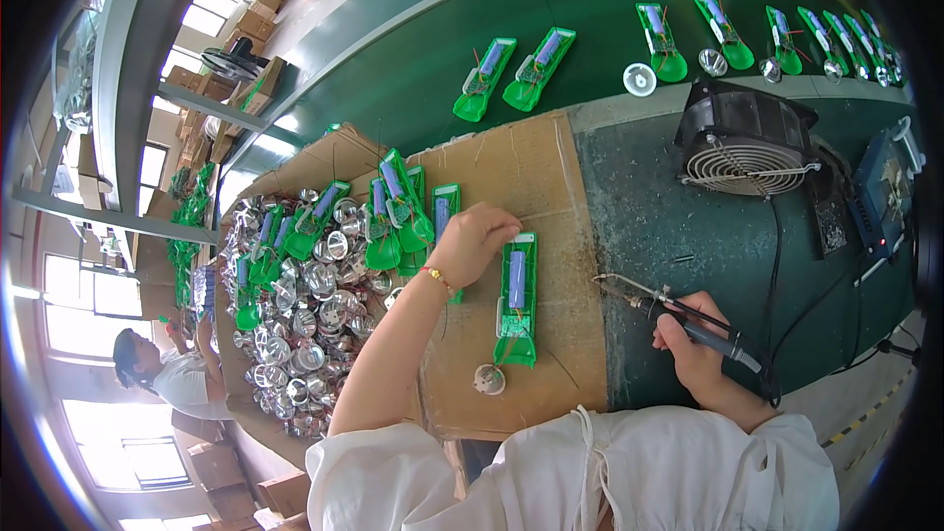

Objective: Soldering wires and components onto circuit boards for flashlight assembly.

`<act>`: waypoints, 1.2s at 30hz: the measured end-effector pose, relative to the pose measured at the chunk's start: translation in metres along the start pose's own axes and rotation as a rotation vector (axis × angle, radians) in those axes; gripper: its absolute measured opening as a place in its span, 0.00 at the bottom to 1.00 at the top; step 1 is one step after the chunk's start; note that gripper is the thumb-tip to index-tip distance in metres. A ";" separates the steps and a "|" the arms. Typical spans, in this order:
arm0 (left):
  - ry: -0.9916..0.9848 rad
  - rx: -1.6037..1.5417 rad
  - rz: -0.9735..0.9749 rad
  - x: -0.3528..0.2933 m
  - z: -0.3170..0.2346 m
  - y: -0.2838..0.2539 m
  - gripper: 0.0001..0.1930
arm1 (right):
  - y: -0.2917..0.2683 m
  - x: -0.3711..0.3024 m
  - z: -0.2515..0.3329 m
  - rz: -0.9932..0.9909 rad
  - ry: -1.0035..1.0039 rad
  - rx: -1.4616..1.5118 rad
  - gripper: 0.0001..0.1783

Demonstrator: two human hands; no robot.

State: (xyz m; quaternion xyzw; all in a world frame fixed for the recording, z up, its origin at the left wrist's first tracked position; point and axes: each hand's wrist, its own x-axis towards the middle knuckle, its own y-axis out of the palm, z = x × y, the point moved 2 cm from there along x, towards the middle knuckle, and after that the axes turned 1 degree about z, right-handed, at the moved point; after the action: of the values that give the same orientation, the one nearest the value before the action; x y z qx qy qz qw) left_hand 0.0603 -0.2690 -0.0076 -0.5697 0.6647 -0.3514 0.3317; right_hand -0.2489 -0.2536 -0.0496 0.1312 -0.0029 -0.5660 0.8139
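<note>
Beside cardboard edge, open desk; right grip clasps one soldering iron; left grip near one green housing, hold unclear.

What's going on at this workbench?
A person's right hand holds a soldering iron, its tip beside the open green case on the cardboard. The left hand is at that case's far end; whether it touches is unclear. A blue cylinder sits in the case. Silver reflectors are heaped at left, and more green cases lie beyond.
</note>
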 end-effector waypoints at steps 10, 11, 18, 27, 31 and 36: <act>-0.356 0.244 -0.189 -0.088 -0.098 0.025 0.38 | -0.002 0.002 0.006 -0.018 -0.023 -0.048 0.09; -0.401 0.173 -0.097 -0.092 -0.096 0.043 0.44 | -0.001 0.000 0.006 -0.016 -0.013 -0.042 0.09; -0.117 0.014 -0.172 0.013 -0.073 0.012 0.35 | -0.005 0.002 -0.003 -0.012 -0.014 -0.078 0.10; -0.067 0.226 -0.463 0.230 -0.039 0.041 0.27 | -0.006 0.003 -0.007 -0.001 0.006 -0.168 0.10; -0.030 0.217 -0.770 0.237 -0.027 0.011 0.25 | -0.012 0.002 -0.009 -0.036 -0.002 -0.182 0.11; -0.031 0.264 -0.243 0.213 0.064 0.012 0.30 | -0.006 0.004 -0.003 0.036 -0.059 -0.193 0.11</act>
State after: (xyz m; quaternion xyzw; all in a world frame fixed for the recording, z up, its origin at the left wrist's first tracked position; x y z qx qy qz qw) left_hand 0.0797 -0.4846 -0.0604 -0.6026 0.5340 -0.4642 0.3691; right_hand -0.2526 -0.2584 -0.0541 0.0353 0.0251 -0.5527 0.8323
